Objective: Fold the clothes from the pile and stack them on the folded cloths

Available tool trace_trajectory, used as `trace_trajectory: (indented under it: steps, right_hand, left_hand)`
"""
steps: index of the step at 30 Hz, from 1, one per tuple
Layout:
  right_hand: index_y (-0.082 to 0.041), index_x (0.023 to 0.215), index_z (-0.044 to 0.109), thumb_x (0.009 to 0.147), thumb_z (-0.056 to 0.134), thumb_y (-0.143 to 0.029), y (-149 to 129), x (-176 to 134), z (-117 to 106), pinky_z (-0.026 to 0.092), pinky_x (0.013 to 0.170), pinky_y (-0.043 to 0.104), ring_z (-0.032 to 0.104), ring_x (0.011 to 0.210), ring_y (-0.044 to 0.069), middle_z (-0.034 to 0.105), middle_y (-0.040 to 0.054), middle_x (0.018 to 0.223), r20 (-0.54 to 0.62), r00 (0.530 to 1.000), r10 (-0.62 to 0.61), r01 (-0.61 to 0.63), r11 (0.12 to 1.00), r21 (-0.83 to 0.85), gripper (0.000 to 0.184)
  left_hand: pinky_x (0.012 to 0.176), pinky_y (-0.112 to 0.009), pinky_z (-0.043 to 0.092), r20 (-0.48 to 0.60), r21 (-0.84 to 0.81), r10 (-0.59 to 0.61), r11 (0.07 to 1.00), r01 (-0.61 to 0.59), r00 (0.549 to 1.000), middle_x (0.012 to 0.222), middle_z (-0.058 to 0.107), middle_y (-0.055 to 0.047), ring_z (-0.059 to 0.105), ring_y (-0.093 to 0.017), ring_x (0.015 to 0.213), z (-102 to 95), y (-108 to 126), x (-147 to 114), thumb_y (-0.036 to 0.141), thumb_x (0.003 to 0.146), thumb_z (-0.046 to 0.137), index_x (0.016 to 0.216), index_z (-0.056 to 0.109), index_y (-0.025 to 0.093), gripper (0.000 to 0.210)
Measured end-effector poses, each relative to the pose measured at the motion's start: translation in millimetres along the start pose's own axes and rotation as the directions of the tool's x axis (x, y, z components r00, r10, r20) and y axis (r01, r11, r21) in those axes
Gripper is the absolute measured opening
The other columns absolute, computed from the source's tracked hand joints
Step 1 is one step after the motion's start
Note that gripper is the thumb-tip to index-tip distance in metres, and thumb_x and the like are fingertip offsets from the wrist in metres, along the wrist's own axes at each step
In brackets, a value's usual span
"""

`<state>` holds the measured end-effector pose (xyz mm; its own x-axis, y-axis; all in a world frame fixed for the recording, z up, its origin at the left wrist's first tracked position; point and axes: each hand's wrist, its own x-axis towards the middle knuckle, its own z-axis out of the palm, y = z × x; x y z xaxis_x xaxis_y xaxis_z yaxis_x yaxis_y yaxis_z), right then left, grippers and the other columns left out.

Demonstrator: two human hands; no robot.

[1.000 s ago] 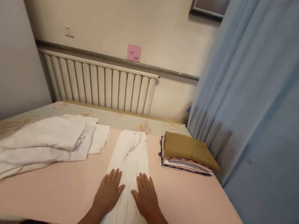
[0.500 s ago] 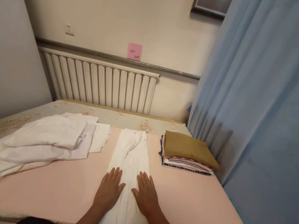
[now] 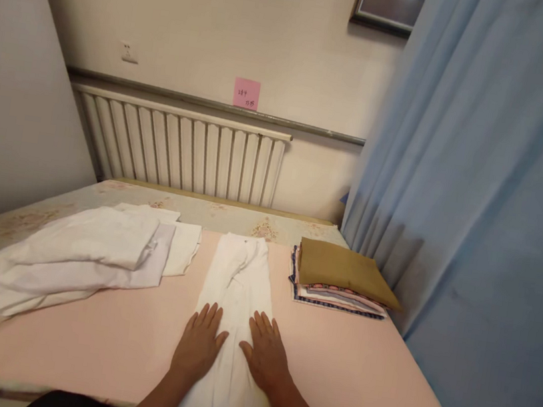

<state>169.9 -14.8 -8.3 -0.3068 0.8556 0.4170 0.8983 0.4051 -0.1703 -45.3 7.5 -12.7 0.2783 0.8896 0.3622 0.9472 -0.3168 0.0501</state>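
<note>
A pair of white trousers (image 3: pixel 240 280) lies lengthwise in front of me on a pink cloth (image 3: pixel 344 369), waist end away from me. Some creases run through its upper part. My left hand (image 3: pixel 200 342) rests flat on its left edge, fingers stretched forward. On the right edge, my right hand (image 3: pixel 265 351) lies flat too, thumb pointing inward. Neither hand grips anything. The near end of the trousers runs down between my forearms and out of the frame.
White garments (image 3: pixel 78 244) lie heaped on the left. A stack of folded cloth, olive-brown piece (image 3: pixel 348 268) on top, sits at right. Beneath is a floral-covered bed (image 3: pixel 215 209). A radiator (image 3: pixel 183 147) stands behind, and a blue curtain (image 3: pixel 460 156) hangs along the right.
Both hands stay flat at the same spot on the trousers. The view has shifted very slightly; nothing else has visibly moved.
</note>
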Motion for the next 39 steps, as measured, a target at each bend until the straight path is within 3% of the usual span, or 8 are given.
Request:
trace_trajectory:
  steps: [8,27,39]
  right_hand:
    - [-0.016,0.139,0.049,0.097,0.045,-0.046,-2.5,1.6,-4.4,0.027,0.116,0.049,0.034,0.14,0.028,0.044,0.0102,0.148,0.05,0.998,0.026,-0.027,0.999,0.021,0.052]
    - [-0.018,0.139,0.05,0.096,0.048,-0.045,-2.0,0.8,-3.3,0.029,0.115,0.051,0.037,0.139,0.028,0.046,0.0109,0.146,0.007,1.0,0.015,-0.016,0.999,0.034,0.05]
    - [-0.018,0.141,0.047,0.096,0.047,-0.046,-3.2,-0.5,-10.1,0.026,0.116,0.05,0.032,0.142,0.027,0.041,0.0098,0.15,0.077,0.997,0.028,-0.032,0.998,0.051,0.053]
  left_hand:
    - [0.113,-0.049,0.03,0.017,-0.016,-0.005,1.0,0.006,1.0,0.15,0.044,-0.011,0.033,-0.029,0.142,1.3,-0.7,0.3,0.05,0.097,0.031,0.142,0.046,0.015,0.059]
    - [0.111,-0.05,0.033,-0.029,-0.017,0.013,1.0,-0.014,1.0,0.148,0.047,-0.012,0.037,-0.031,0.14,1.8,-1.0,-0.1,0.048,0.096,0.034,0.14,0.049,0.016,0.056]
    - [0.111,-0.05,0.033,-0.027,-0.01,0.008,1.0,-0.008,1.0,0.147,0.047,-0.012,0.037,-0.03,0.14,3.4,-1.0,0.1,0.048,0.096,0.035,0.14,0.049,0.016,0.056]
